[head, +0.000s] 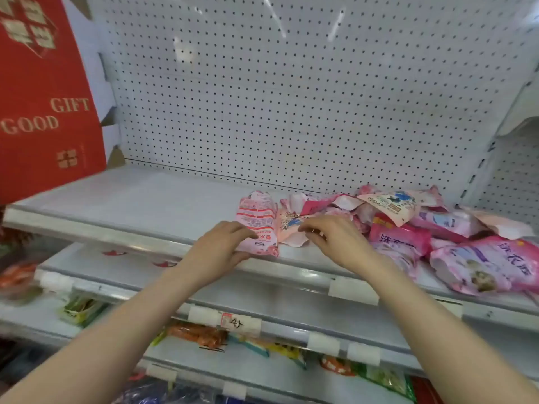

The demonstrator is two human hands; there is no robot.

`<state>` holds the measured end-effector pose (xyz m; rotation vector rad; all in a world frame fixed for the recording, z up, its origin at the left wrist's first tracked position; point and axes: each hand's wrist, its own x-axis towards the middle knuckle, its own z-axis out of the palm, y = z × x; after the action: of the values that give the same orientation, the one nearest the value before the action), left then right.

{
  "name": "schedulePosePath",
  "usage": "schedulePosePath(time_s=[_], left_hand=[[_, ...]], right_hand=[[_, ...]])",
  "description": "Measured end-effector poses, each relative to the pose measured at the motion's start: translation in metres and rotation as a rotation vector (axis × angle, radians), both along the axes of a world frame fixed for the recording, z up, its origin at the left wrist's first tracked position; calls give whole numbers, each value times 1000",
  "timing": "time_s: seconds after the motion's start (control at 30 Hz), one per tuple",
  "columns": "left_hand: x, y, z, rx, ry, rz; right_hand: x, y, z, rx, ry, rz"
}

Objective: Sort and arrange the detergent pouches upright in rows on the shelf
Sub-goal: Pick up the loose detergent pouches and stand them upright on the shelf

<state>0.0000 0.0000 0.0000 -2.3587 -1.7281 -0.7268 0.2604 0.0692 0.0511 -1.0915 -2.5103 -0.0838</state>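
A jumble of pink detergent pouches (408,225) lies flat on the right half of the white shelf (131,205). One light pink pouch with red print (258,217) lies apart at the pile's left end, near the front edge. My left hand (224,247) rests against that pouch's near left corner, fingers curled on it. My right hand (332,236) hovers over a pale pink pouch (288,225) beside it, fingers bent and touching its edge. A large bright pink pouch (484,263) lies at the front right.
A red gift box (43,97) marked GOOD GIFT stands at the shelf's left end. A white pegboard (291,97) backs the shelf. Lower shelves (262,304) with price tags hold orange, green and yellow packets (204,335).
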Motion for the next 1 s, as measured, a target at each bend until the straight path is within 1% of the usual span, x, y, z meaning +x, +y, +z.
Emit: schedulePosePath(time_s=[0.07, 0.13, 0.2, 0.3, 0.4, 0.5, 0.6, 0.7, 0.77, 0.83, 0.87, 0.9, 0.93, 1.0], left_hand=[[-5, 9, 0, -100, 56, 47], [-11, 15, -2, -166, 56, 76], [-15, 20, -9, -160, 23, 60], [-21, 28, -10, -103, -12, 24], [-26, 33, -1, -60, -2, 19], [-29, 39, 20, 56, -24, 126], [-33, 56, 54, 162, -125, 210], [-37, 80, 92, 295, -194, 263], [-40, 100, 111, 354, -179, 304], [-43, 120, 123, 354, -155, 344], [-46, 131, 126, 336, -147, 355], [-48, 140, 127, 316, -151, 360], [-51, 148, 128, 297, -172, 363], [-57, 160, 125, 284, -235, 362]], right_hand=[[-8, 11, -5, -20, 11, -35], [-14, 22, -11, -26, -33, -54], [-19, 33, -20, -16, -60, -41], [-25, 55, -22, 13, -24, -11], [-32, 81, -12, 11, 36, -26], [-36, 108, 4, 43, 53, -35], [-44, 135, 22, 22, 38, -59], [-52, 160, 33, -59, -65, -180], [-55, 170, 34, -193, -190, -273], [-56, 174, 33, -311, -348, -326], [-56, 174, 31, -333, -416, -345], [-57, 175, 27, -325, -443, -356], [-58, 176, 22, -301, -426, -366], [-64, 176, 14, -202, -329, -388]])
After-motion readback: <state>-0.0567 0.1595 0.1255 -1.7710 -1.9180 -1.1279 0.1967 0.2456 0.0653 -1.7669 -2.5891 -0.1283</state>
